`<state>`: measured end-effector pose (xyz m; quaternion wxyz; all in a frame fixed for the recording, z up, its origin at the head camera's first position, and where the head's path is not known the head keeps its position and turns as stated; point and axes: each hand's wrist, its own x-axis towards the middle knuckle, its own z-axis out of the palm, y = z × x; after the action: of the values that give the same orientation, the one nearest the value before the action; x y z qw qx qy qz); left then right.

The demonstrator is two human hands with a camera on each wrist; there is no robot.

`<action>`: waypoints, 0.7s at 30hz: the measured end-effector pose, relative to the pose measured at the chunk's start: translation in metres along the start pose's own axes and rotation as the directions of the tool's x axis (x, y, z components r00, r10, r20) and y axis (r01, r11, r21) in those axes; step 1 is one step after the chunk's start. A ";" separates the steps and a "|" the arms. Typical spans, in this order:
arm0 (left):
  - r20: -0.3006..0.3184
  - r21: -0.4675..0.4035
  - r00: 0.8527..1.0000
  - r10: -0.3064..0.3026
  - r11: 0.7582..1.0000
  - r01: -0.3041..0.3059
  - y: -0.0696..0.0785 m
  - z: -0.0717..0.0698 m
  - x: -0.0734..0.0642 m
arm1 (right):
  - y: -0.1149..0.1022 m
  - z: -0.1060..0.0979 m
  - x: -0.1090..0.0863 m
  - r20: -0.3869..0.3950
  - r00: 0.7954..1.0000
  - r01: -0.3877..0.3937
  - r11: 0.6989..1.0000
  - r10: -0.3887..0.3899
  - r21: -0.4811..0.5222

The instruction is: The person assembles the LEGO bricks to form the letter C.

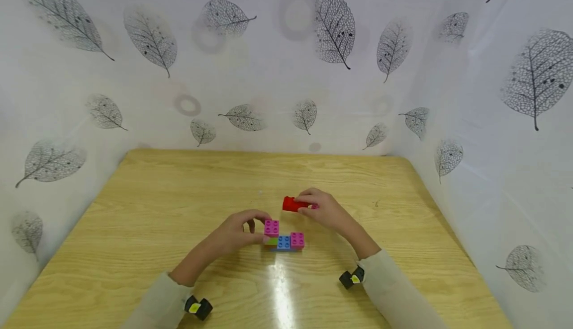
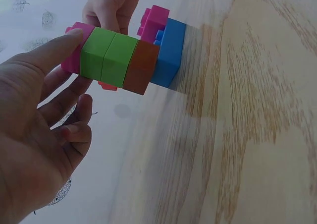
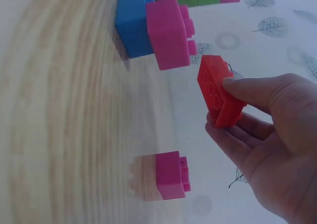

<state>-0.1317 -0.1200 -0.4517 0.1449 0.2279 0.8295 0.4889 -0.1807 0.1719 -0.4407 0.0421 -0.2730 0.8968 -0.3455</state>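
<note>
A stack of toy building bricks stands on the table. On its long blue brick (image 2: 169, 53) sits a brown brick (image 2: 141, 67), then two green bricks (image 2: 110, 56), with a pink brick (image 1: 271, 227) on top. A second pink brick (image 1: 297, 240) is fixed at the blue brick's other end. My left hand (image 1: 236, 230) pinches the top pink brick between thumb and fingers. Beyond the stack, my right hand (image 1: 323, 210) grips a red brick (image 3: 219, 92) above the table, its hollow underside showing in the right wrist view.
A loose pink brick (image 3: 171, 176) stands on the wooden table (image 1: 179, 185) below my right hand, mostly hidden by it in the head view. A white leaf-printed cloth (image 1: 268, 70) rises behind the table and along its sides.
</note>
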 end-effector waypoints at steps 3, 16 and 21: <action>-0.009 0.005 1.000 0.011 1.000 -0.011 -0.001 0.001 0.000 | -0.003 0.000 -0.008 0.001 0.998 0.068 0.997 -0.068 -0.021; -0.071 0.025 0.997 0.039 0.999 -0.037 0.001 0.003 -0.001 | -0.016 0.003 -0.022 -0.109 0.944 0.315 0.949 -0.311 0.020; -0.068 0.022 0.997 0.048 0.999 -0.047 0.002 0.002 -0.001 | -0.024 0.004 -0.024 -0.119 0.931 0.352 0.935 -0.345 0.042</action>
<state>-0.1297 -0.1178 -0.4507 0.1026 0.2322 0.8331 0.4914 -0.1482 0.1670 -0.4309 -0.0610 -0.4071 0.8237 -0.3899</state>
